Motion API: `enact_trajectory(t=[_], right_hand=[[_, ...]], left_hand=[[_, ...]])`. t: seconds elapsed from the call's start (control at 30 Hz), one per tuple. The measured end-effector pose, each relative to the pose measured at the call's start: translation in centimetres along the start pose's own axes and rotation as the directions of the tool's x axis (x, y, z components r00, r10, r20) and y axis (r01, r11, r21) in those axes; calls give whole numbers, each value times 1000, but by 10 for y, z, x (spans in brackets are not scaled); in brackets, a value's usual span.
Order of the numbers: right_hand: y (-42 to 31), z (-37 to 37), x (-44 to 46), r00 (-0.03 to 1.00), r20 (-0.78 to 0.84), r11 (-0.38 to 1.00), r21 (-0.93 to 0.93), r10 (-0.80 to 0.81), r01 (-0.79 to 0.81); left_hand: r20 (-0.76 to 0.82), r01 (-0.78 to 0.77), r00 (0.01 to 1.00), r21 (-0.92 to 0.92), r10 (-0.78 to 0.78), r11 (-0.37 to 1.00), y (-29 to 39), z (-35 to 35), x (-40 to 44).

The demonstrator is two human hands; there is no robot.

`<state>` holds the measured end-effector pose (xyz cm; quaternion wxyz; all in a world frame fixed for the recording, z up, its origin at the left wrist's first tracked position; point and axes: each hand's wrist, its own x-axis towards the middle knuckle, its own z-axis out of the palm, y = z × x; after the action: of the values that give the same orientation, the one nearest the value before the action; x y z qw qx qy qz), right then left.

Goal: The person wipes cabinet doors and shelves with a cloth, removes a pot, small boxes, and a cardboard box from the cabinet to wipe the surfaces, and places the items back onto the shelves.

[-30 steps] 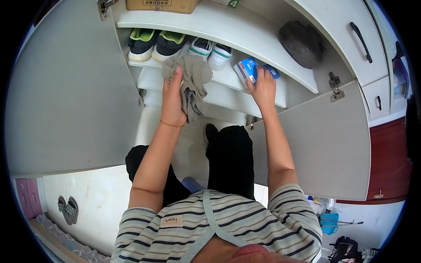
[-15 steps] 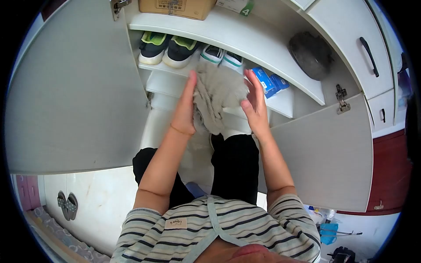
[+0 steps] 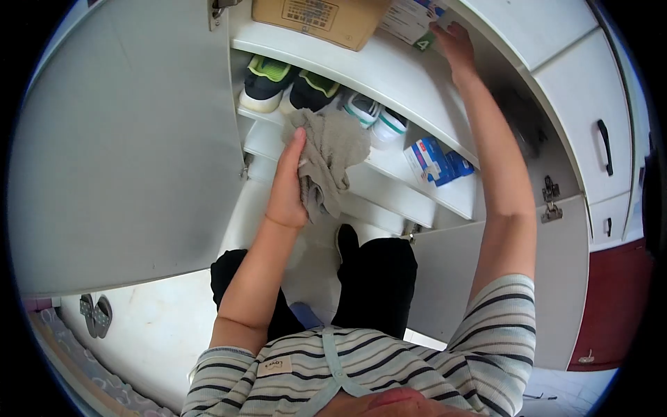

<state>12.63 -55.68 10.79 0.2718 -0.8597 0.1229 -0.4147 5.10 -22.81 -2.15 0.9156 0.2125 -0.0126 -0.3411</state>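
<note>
A crumpled grey cloth point(image 3: 333, 149) is held in my left hand point(image 3: 286, 184), the thumb lying over its near side. It hangs in front of the lower shelf, partly covering the shoes behind it. My right hand point(image 3: 456, 52) reaches up over the upper shelf, its fingers slightly bent and apart. Its fingertips are at the right end of a white box point(image 3: 405, 21) marked with a green 4. Whether they touch the box I cannot tell. Left of that box stands a brown cardboard box point(image 3: 326, 21).
On the lower shelf are dark sneakers with lime lining point(image 3: 264, 83), white shoes with green trim point(image 3: 389, 127) and blue-and-white packets point(image 3: 438, 161). Cabinet doors stand open at left point(image 3: 125, 153) and right point(image 3: 514, 278). A dark round object point(image 3: 517, 125) sits behind my right forearm. Slippers point(image 3: 96, 316) lie on the floor.
My right hand has left the cloth and moved up to the white box on the upper shelf. My left hand keeps the cloth, now slightly lower and farther left. The view has shifted.
</note>
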Motion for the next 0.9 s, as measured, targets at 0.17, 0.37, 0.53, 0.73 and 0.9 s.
enact_trajectory(t=[0.17,0.37,0.53,0.73,0.9], right_hand=[[38,25,68,963,261,856,479,71,-193],[49,30,70,999,41,890,457,-14,-7],[-16,-17,-16,982,-141,991,-55,-129,122],[-93,-42,-194,909,-3,884,-232,-417,405],[-110,-5,-254,877,48,862,-164,-478,479]], left_hand=[[11,5,1000,-42,-4,999,4,-1,5],[5,-9,1000,-44,9,999,11,-11,7],[25,-65,997,-46,66,997,16,-11,6],[22,-242,970,-9,243,970,11,8,-15],[246,-582,798,550,550,599,-26,10,-27]])
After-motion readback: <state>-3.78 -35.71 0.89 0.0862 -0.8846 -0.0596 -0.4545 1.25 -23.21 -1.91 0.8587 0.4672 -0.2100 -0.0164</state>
